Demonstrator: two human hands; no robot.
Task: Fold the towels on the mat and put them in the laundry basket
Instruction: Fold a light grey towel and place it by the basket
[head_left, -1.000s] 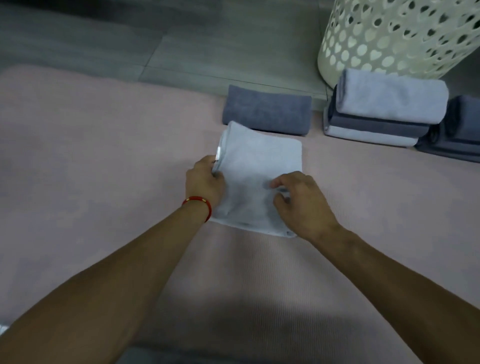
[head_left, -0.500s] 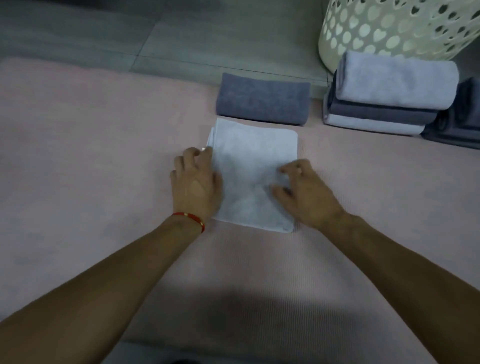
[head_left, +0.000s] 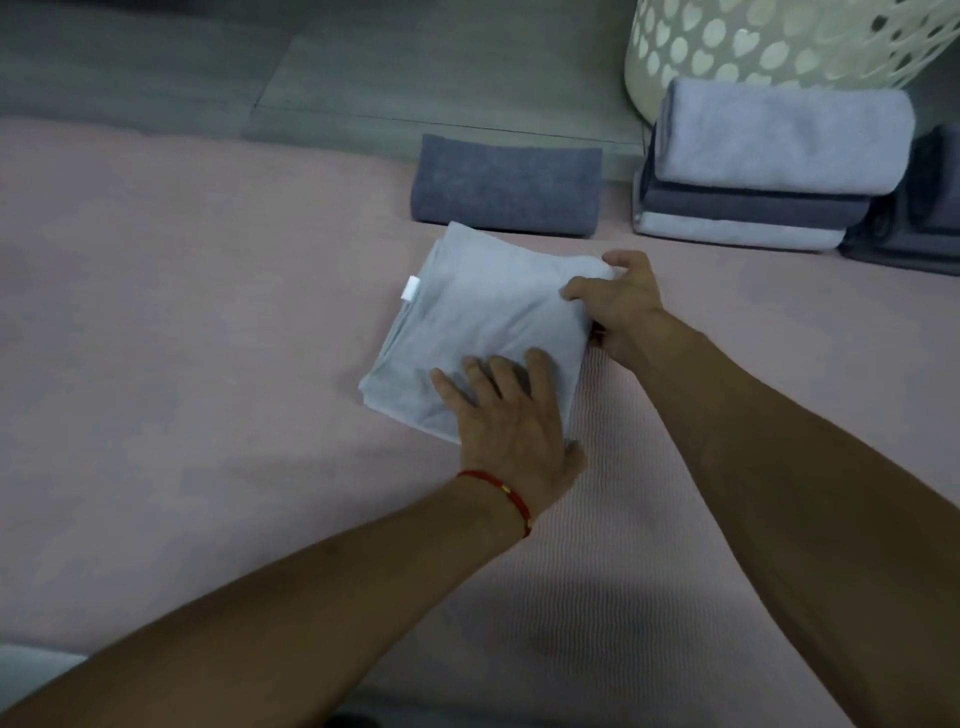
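A pink mat (head_left: 182, 364) bears a light towel (head_left: 483, 322), a dark folded towel (head_left: 506, 184) and a towel stack (head_left: 769, 166).

The laundry basket (head_left: 769, 47), beyond the right hand (head_left: 621, 306), is cut off by the top edge. Dark folded towels (head_left: 924, 208) run off the right edge. The left hand (head_left: 511, 415) hides the pale towel's (head_left: 483, 322) near corner; the right hand's fingertips vanish under its far edge.

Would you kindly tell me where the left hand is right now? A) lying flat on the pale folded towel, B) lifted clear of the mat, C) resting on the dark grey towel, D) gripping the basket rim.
A: the left hand lies with straight fingers on the pale folded towel, near its front edge.
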